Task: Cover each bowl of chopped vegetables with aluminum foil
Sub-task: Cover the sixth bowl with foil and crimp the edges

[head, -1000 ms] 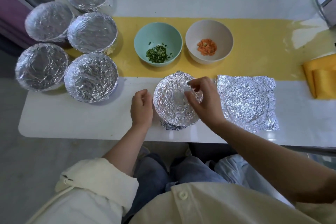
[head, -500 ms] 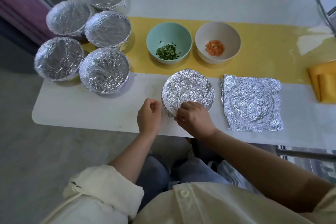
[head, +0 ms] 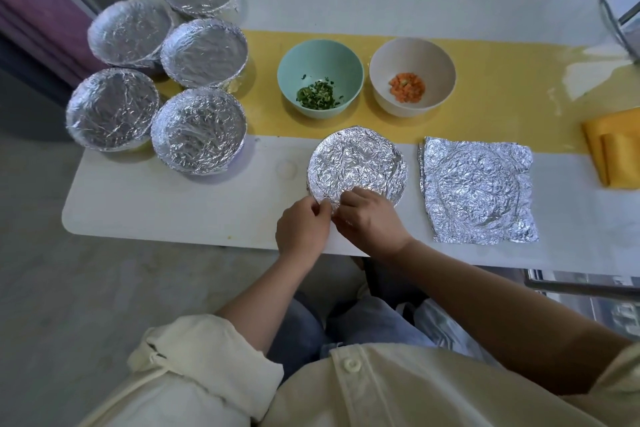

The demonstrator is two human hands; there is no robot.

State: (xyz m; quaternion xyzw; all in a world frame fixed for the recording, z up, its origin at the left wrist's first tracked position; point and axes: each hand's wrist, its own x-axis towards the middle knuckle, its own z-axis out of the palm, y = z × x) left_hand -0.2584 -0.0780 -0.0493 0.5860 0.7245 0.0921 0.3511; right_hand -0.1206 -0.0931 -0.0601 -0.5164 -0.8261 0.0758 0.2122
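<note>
Head view: you are pinching the near edge of the foil (head: pixel 356 163) with both hands, the left hand (head: pixel 303 229) and right hand (head: pixel 370 222) curling their fingers on it at the near middle of the table (head: pixel 173 211). It is likely thin, light and easily torn, so you are best gripping the folded rim. No writing is showing.

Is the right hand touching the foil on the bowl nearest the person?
Touching. The head view shows the right hand pinching the near edge of the foil-covered bowl, its fingers on the foil.
</note>
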